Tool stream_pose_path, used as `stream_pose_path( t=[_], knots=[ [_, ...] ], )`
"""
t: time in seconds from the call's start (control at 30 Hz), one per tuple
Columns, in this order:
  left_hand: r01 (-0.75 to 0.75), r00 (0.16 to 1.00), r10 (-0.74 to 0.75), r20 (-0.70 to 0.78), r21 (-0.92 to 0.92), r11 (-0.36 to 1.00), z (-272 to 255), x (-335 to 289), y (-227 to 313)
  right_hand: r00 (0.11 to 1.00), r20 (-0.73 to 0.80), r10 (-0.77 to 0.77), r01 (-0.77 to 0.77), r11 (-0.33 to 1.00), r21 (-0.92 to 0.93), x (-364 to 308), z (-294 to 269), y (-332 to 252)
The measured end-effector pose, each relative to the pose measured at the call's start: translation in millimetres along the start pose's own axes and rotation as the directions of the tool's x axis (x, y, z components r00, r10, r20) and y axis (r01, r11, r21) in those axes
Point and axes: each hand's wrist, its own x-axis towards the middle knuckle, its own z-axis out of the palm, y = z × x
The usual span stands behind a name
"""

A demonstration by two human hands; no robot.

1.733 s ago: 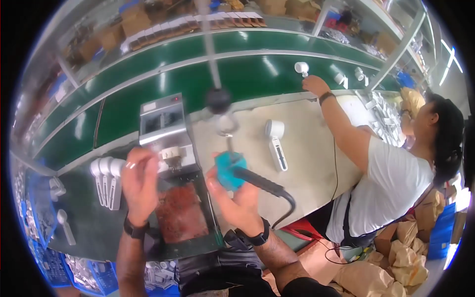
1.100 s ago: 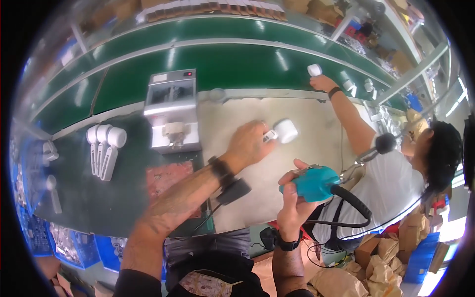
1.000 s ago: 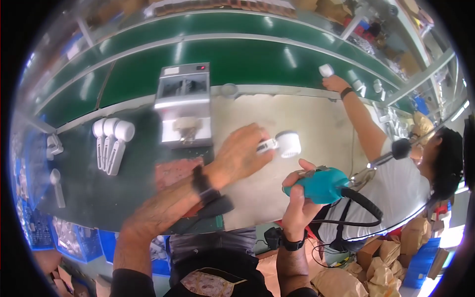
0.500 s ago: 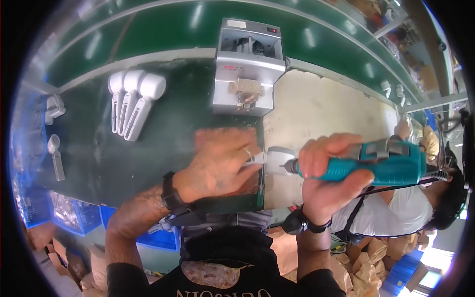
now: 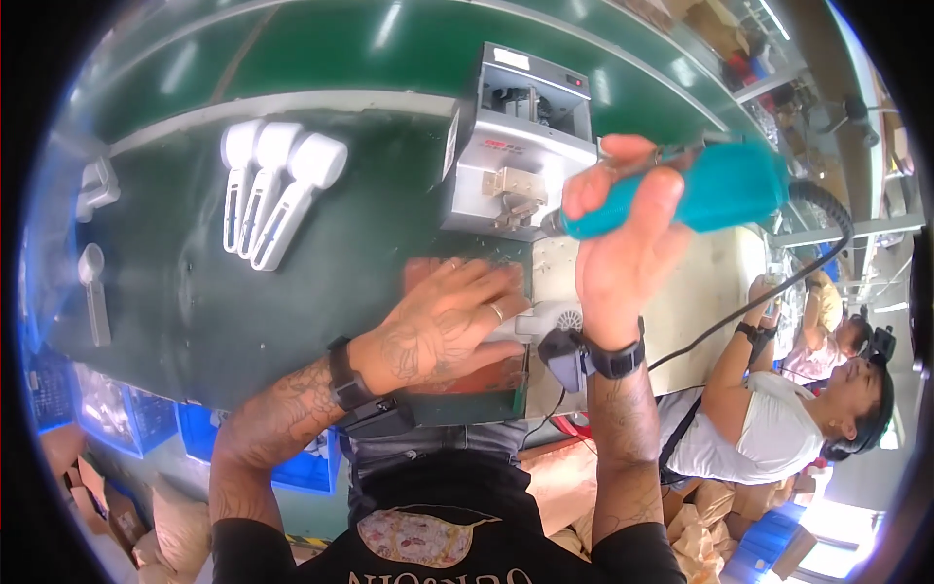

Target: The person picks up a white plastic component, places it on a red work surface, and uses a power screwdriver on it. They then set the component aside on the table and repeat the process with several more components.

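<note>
My right hand point(image 5: 623, 243) is wrapped around a teal electric screwdriver point(image 5: 730, 190), raised and slightly blurred. The screwdriver's tip end points left, in front of the lower right side of a grey screw feeder point(image 5: 516, 146); I cannot tell whether it touches. Below, my left hand point(image 5: 438, 326) lies over a reddish-brown pad point(image 5: 423, 277), fingers curled on the handle of a white round-headed handheld device point(image 5: 561, 316). Its head, with a round slotted vent, sticks out to the right toward my right wrist. Most of the handle is under my fingers.
Three similar white devices point(image 5: 311, 161) lie fanned out at the far left, and another white piece point(image 5: 95, 302) lies by the left edge. The screwdriver's black cable point(image 5: 725, 321) curves down at right. A co-worker point(image 5: 759, 419) sits to the right. Blue bins point(image 5: 126, 414) stand below the table edge.
My right hand has carried the screwdriver up and away from the white device to the screw feeder. The device's head now shows its vent. My left hand remains over the pad.
</note>
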Motion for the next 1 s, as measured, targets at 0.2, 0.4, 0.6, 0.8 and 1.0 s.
stream_pose_path(
  t=[0.2, 0.4, 0.6, 0.8, 1.0],
  knots=[
    [0.061, 0.998, -0.06, -0.013, 0.04, 0.997, -3.3, 1.7, -3.7, 0.992, 0.119, -0.031, 0.038, 0.998, -0.057, 9.1, 12.3, 24.7],
    [0.071, 0.997, -0.072, 0.009, 0.021, 0.997, -3.0, 3.7, -4.8, 0.988, 0.153, -0.012, 0.009, 1.0, 0.022, 2.9, 9.3, 32.6],
    [0.084, 0.996, -0.083, -0.021, 0.05, 0.995, -3.2, 0.6, -5.9, 0.984, 0.148, 0.101, -0.104, 0.994, 0.013, -23.2, -7.6, 9.0],
    [0.076, 0.997, -0.076, -0.02, 0.055, 0.996, -2.7, 3.2, -4.5, 0.997, 0.056, 0.055, -0.052, 0.998, -0.047, -38.6, -18.1, -0.9],
    [0.081, 0.996, -0.08, -0.026, 0.046, 0.996, -3.1, 3.5, -3.4, 0.989, 0.105, 0.102, -0.102, 0.995, -0.005, -44.6, -26.4, 4.5]
  ],
)
